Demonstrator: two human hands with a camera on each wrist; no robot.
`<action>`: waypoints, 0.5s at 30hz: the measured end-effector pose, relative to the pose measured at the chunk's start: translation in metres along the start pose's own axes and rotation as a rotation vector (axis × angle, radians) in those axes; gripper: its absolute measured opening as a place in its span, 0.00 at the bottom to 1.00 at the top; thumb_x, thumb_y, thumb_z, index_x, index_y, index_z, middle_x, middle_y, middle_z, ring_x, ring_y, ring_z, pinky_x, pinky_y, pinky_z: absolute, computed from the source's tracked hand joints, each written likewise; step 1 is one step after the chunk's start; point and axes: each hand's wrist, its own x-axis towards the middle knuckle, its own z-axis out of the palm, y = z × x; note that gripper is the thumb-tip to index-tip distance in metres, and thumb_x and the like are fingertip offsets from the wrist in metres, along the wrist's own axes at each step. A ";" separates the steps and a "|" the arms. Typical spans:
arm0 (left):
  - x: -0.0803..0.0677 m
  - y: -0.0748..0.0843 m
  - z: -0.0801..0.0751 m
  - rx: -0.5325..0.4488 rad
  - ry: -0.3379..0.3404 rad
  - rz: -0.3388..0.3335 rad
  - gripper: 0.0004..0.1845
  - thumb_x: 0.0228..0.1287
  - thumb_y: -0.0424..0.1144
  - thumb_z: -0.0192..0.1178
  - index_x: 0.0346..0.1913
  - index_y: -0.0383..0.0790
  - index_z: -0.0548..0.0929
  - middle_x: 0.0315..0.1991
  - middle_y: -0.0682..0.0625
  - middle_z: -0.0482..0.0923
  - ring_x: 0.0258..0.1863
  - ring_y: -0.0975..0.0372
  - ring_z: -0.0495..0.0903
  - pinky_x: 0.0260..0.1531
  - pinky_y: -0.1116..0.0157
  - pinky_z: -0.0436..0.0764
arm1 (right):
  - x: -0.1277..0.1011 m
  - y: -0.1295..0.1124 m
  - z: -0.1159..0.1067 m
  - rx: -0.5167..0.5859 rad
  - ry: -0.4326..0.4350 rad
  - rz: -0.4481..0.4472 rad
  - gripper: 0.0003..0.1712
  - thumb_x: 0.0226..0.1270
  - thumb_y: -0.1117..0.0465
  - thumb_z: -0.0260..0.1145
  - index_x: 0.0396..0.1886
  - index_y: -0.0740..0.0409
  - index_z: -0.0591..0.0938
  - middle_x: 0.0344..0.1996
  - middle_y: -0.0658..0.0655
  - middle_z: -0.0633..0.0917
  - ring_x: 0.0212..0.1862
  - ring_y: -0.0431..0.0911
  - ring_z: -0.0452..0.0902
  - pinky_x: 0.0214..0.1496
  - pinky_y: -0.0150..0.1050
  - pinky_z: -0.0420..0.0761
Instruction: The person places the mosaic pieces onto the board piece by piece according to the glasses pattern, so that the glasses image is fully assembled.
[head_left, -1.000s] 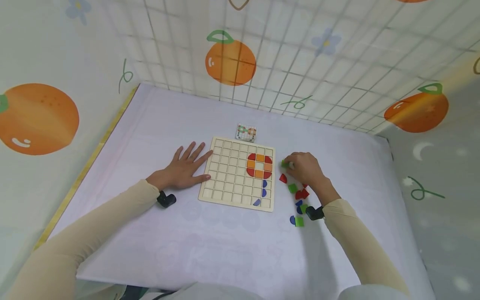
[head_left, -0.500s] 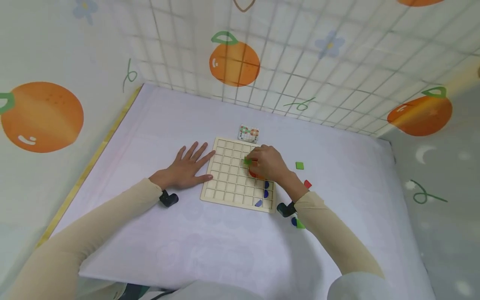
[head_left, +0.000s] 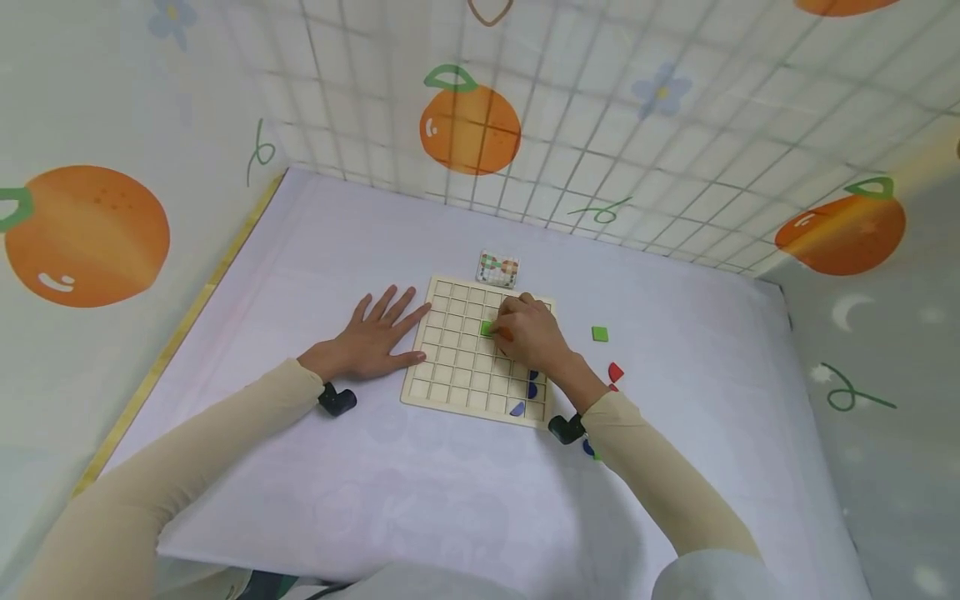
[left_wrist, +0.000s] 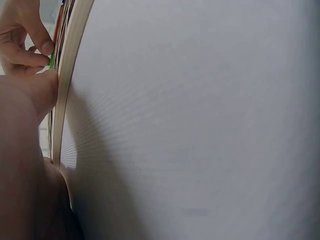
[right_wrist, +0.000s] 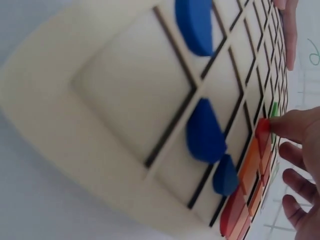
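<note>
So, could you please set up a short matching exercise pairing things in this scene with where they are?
Things:
1. left hand
2. green tile
3. blue pieces
4. pattern card

Places:
A. in the board's near right cells
B. on the cloth beyond the board
C. flat beside the board's left edge
D. at the right hand's fingertips

Pairs: 1-C, 2-D, 3-A, 4-B

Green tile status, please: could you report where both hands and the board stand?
Right hand pinches green tile over grid board. Left hand flat, touching board's left edge. Nothing blocking.

left hand [head_left: 371,337] flat, right hand [head_left: 528,333] pinching
</note>
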 end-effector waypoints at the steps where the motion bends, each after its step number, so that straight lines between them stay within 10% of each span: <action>1: 0.000 0.000 0.000 0.003 0.002 0.001 0.47 0.68 0.73 0.36 0.80 0.53 0.39 0.79 0.45 0.26 0.75 0.47 0.24 0.67 0.40 0.28 | 0.000 0.000 0.000 -0.001 0.000 0.007 0.08 0.59 0.61 0.74 0.39 0.53 0.91 0.39 0.53 0.82 0.41 0.50 0.71 0.44 0.44 0.73; 15: -0.001 0.002 -0.003 -0.001 0.009 0.005 0.46 0.68 0.73 0.37 0.80 0.52 0.40 0.79 0.44 0.28 0.76 0.47 0.25 0.68 0.40 0.31 | -0.046 0.027 -0.017 0.005 -0.033 0.210 0.11 0.67 0.56 0.69 0.45 0.53 0.89 0.41 0.53 0.83 0.43 0.51 0.72 0.44 0.46 0.74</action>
